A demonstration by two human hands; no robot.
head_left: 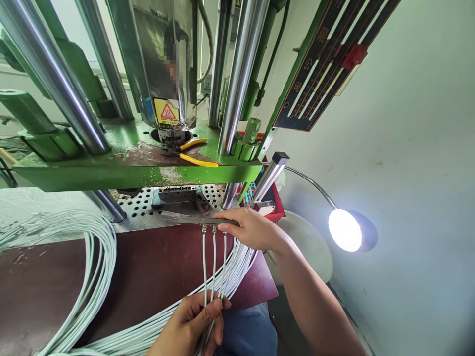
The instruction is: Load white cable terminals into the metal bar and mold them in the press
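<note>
In the head view, the landmark is the green plate (137, 179) of a press, crossing the upper left. Steel columns (243, 74) rise above it, and yellow-handled pliers (198, 159) lie on its top, by a clear cover with a yellow warning label (168, 112). Beneath the plate is a perforated metal bed (141, 202) carrying a dark block (178, 198). Nearer the person than the plate spreads a brown board (148, 267). A coil of white cable (100, 267) curves over the board below the plate's left part; a second cable bundle (148, 326) sweeps across below its right part. To the right of the plate stand a pale wall (408, 173), a lit lamp (345, 230) on a flexible neck and a dark slotted panel (315, 64), higher up.

The metal bar (200, 221) is just below the plate's front edge, in front of the dark block, its right end at the right hand (252, 227). Small metal connectors (204, 229) sit along its lower edge, and at least three white cables (214, 257) run from there down to the left hand (196, 319), farther below the plate.

The right hand is closed around the bar's right end, thumb and fingers pressed on it. The left hand pinches the cables together between thumb and fingers.
</note>
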